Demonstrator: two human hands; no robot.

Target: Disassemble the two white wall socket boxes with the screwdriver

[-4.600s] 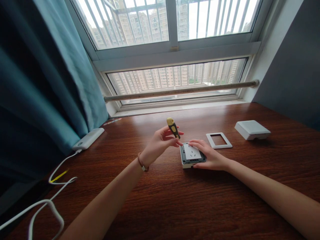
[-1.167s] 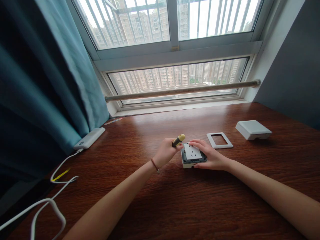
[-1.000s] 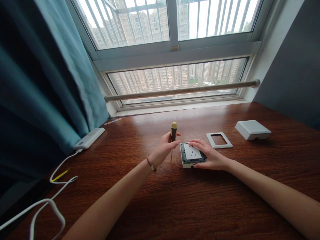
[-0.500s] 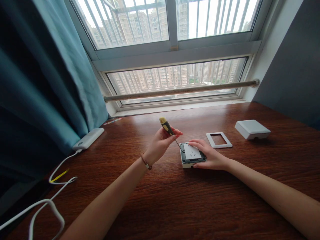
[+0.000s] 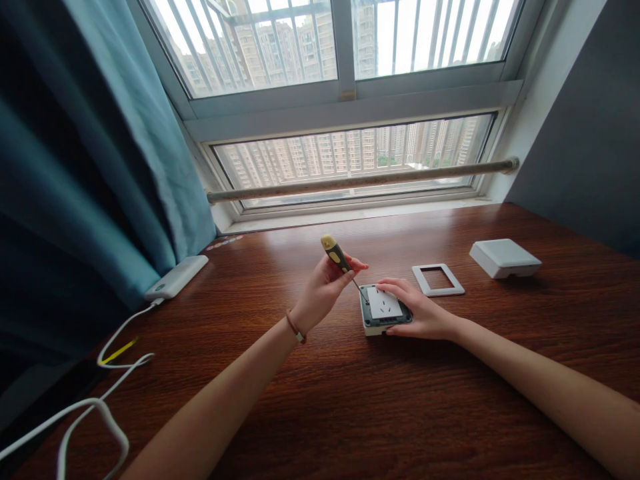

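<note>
My left hand [image 5: 325, 288] is closed round the yellow and dark grey handle of a screwdriver [image 5: 336, 253]. The tool leans, and its thin shaft slopes down to the left side of a wall socket [image 5: 385, 303], where the tip meets the dark grey frame beside the white faceplate. The socket sits on a white back box on the table. My right hand [image 5: 423, 313] grips the box from the right, fingers over the top edge and thumb at the near side. Just beyond that hand lies a white square cover frame [image 5: 454, 283].
A white box [image 5: 505, 258] stands at the right on the brown wooden table [image 5: 320, 413]. At the left, a white power bank [image 5: 177, 277] with a white cable [image 5: 114, 333] lies by the blue curtain [image 5: 165, 200]. A metal rail [image 5: 365, 181] crosses the window.
My left hand and the screwdriver handle have shifted slightly to the right, and the wrist has turned a little. My right hand and the socket stay where they were.
</note>
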